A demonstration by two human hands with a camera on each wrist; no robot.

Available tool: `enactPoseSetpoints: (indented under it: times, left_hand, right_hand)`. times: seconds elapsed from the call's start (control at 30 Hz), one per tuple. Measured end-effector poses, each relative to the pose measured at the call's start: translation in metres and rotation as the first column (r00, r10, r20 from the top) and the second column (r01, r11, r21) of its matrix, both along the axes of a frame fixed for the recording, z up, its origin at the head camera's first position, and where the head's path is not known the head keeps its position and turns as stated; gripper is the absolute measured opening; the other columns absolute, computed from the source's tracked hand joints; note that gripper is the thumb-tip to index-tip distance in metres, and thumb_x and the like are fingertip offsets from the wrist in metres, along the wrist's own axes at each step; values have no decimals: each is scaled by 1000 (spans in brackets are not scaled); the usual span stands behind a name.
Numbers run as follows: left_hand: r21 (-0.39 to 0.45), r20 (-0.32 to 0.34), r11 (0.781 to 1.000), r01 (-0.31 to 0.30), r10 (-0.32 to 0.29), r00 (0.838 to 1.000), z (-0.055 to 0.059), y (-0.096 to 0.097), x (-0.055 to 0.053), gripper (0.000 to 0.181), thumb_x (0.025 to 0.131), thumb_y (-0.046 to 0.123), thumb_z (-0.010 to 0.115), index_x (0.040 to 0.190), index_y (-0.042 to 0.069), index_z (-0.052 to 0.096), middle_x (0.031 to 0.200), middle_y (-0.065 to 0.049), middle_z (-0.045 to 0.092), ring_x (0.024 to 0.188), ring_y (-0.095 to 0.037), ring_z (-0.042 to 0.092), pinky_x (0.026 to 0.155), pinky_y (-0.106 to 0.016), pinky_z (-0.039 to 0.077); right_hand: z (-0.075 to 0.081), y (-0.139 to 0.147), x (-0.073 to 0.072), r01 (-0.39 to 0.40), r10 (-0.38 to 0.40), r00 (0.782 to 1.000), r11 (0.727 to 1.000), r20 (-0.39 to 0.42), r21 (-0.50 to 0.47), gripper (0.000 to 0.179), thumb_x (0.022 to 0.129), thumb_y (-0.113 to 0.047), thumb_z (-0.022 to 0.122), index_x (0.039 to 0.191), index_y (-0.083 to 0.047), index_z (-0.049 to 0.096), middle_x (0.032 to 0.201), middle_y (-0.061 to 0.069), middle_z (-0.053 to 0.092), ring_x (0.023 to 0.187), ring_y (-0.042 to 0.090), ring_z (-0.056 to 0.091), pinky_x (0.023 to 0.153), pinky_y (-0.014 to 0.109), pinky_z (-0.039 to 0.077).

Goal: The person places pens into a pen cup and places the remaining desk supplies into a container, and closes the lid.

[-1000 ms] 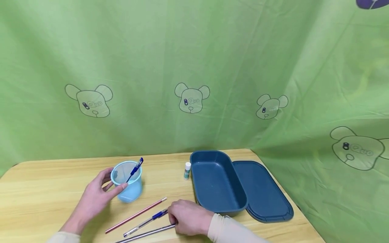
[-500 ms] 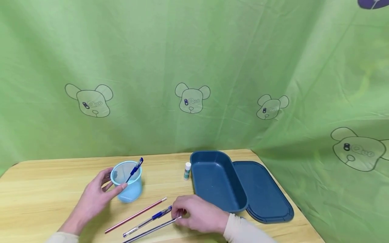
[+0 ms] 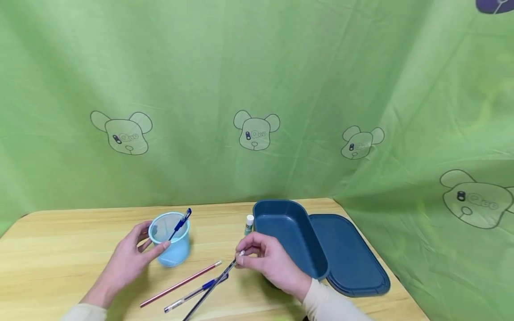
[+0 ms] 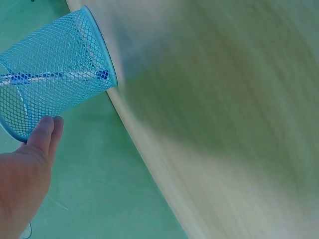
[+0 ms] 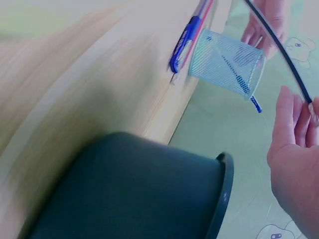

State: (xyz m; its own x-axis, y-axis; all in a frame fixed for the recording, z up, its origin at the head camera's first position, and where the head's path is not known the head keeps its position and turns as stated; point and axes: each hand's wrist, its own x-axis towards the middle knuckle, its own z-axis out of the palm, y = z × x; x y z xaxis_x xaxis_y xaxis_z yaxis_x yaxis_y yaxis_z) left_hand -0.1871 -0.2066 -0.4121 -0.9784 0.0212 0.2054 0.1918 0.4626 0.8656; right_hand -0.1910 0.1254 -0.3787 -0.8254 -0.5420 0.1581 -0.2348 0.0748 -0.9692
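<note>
My left hand (image 3: 126,258) holds a light blue mesh pen cup (image 3: 176,254) by its left side, thumb near the front rim and fingers round the back. The cup stands upright with a blue pen (image 3: 180,224) leaning in it; the mesh shows clearly in the left wrist view. My right hand (image 3: 273,263) pinches a dark pencil (image 5: 279,45) by its white-tipped end. That end is raised, and the pencil slants down to the left across a clear-barrelled blue pen (image 3: 192,294) in the head view. A red pencil (image 3: 180,284) lies between that pen and the cup.
Behind my right hand stands a white-capped glue stick (image 3: 249,223), partly hidden. An open dark blue box (image 3: 289,227) is just to the right, its lid (image 3: 353,254) flat beside it. Green printed cloth (image 3: 257,67) hangs behind the wooden table (image 3: 60,249).
My right hand has lifted the dark pencil's white-tipped end and moved up and right, so the pencil now stands steeper and crosses the blue pen. The left hand stays at the cup.
</note>
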Motion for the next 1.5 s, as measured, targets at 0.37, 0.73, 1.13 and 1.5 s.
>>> enactPoseSetpoints:
  times: [0.37, 0.73, 1.13, 1.5]
  left_hand:
    - [-9, -1, 1000, 6, -6, 1000, 0, 1, 1, 90, 87, 40, 75, 144, -12, 29, 137, -34, 43, 127, -46, 43, 104, -46, 39]
    - [-3, 0, 1000, 3, -3, 1000, 0, 4, -1, 91, 86, 41, 75, 144, -12, 29, 138, -33, 43, 128, -46, 42, 104, -44, 39]
    - [-38, 12, 999, 7, -7, 1000, 3, 1, -1, 92, 87, 43, 74, 145, -12, 28, 138, -33, 43, 128, -46, 42, 105, -47, 39]
    - [-29, -6, 1000, 4, -4, 1000, 3, 0, -2, 89, 86, 40, 75, 143, -12, 32, 134, -31, 48, 125, -43, 46, 103, -47, 41]
  right_hand:
    - [-1, -4, -6, 36, 4, 988, 964, 152, -263, 17, 87, 7, 67, 100, 9, 56, 92, 15, 64, 85, 20, 68, 84, 40, 59]
    - [19, 5, -16, 96, -71, 994, 943, 89, -319, 15, 88, 8, 66, 101, 8, 58, 98, 18, 63, 89, 21, 67, 86, 41, 58]
    - [29, -3, -24, 122, -118, 992, 923, 34, -365, 18, 89, 8, 65, 105, 10, 56, 94, 15, 65, 87, 21, 67, 83, 36, 60]
    - [45, -16, -31, 163, -157, 986, 906, 47, -391, 17, 92, 10, 61, 107, 8, 55, 98, 16, 64, 91, 22, 66, 89, 39, 57]
